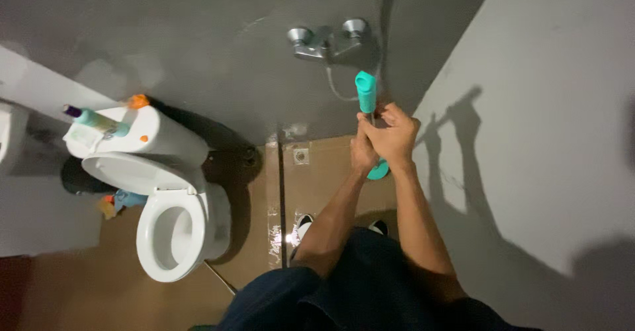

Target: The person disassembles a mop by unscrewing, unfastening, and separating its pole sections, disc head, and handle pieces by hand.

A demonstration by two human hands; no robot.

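Head view, looking straight down in a small bathroom: both of the person's hands are wrapped around the shaft of a teal-handled floor brush (366,91), held upright just in front of the far dark grey wall (218,46). Right hand (395,134) sits higher on the shaft, fingers curled shut over it just below the teal grip; left hand (362,154) sits directly beneath and against it, also closed around the shaft. Brush's round teal head (380,171) shows below the hands, down at the brown floor (86,291), partly hidden by the right wrist. Chrome wall tap (327,42) with two knobs is mounted above the brush grip, a thin hose hanging from it. Small square floor drain (301,156) lies left of the hands. White toilet (173,228), lid raised, stands well to the left; its cistern (149,136) carries a teal bottle (98,121) lying on its side and an orange item (138,101). Pale wall (549,139) on the right bears the arms' shadow. Person's shoes (303,225) show on the floor, near.
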